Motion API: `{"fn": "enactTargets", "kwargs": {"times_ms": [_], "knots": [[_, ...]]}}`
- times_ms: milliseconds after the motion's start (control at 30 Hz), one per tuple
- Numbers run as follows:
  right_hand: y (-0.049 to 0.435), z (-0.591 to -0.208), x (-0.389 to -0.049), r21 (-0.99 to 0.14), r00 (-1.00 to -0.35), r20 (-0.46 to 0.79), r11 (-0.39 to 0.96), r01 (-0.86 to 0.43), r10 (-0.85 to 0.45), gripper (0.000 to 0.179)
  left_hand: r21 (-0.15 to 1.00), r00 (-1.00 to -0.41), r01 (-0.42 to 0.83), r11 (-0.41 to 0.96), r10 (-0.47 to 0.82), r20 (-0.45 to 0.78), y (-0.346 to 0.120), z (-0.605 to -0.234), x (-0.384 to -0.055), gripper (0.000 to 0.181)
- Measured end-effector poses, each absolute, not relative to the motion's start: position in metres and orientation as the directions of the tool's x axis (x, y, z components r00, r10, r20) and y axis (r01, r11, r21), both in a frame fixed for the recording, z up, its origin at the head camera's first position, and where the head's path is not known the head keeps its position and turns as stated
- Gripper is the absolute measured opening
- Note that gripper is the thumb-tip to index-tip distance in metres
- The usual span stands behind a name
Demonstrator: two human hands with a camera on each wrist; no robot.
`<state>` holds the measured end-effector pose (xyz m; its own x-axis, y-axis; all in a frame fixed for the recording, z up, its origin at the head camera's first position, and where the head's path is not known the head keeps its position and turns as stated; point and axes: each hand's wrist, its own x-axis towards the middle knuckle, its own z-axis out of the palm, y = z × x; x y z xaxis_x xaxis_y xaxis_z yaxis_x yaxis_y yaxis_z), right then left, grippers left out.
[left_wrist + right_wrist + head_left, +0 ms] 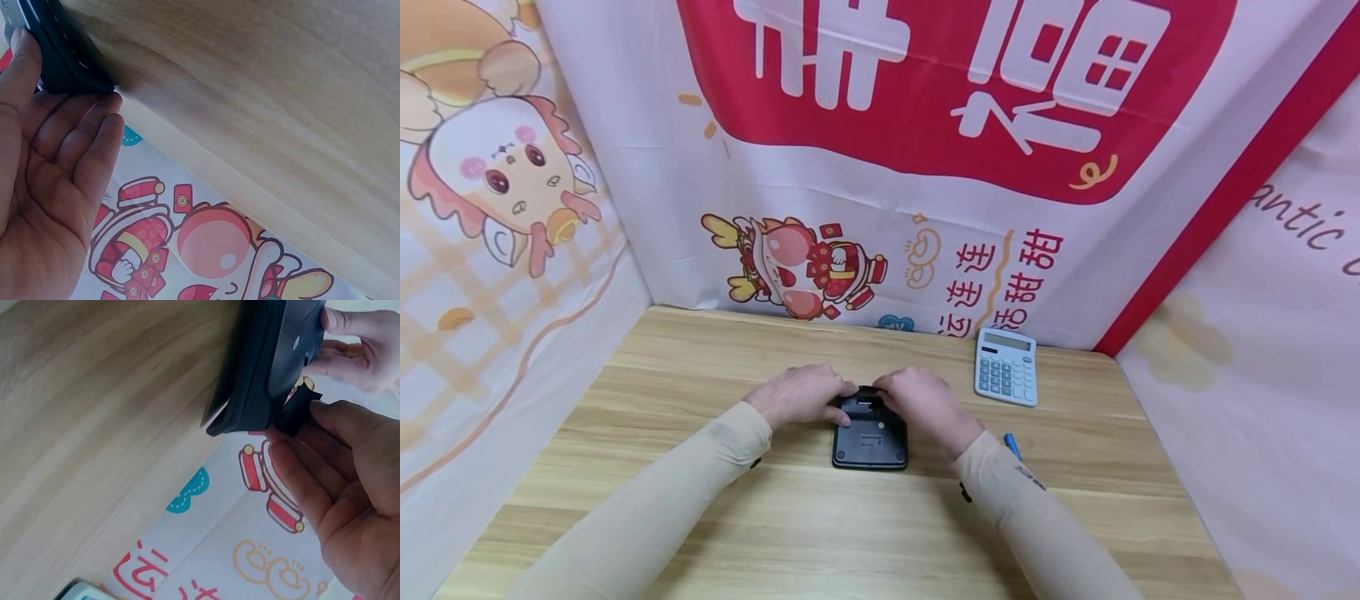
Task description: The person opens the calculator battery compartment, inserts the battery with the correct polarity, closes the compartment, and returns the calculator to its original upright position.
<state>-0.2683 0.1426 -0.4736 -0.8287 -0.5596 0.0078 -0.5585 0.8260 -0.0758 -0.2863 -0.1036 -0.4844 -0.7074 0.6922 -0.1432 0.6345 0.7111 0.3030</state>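
One black device (871, 448) sits just below the middle of the head view over the tabletop (820, 533), and the left hand (801, 395) has its fingers clamped on the side, thumb on top. The right hand (928, 407) pinches a small black flap (296, 411) at the far end. Right of centre lie a pale blue calculator (1007, 368) and a blue pen (1012, 446).

So the gadget (871, 448)'s between the left fingers (100, 148) and right fingers (303, 481), flap (296, 412) in the right ones. On the worktop (790, 525), calculator (1006, 368)'s beyond them rightward, pen (1012, 446)'s right and nearer, banner (917, 158) behind everything.
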Motion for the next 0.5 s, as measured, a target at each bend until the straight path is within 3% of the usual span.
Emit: {"fn": "enactTargets", "kwargs": {"times_ms": [500], "knots": [[0.177,-0.477,-0.278,-0.096,-0.875,0.073,0.87,-0.483,-0.478,0.015,0.293,-0.707,0.637,0.713,0.692,-0.145,-0.102,-0.484,-0.285,0.027]]}}
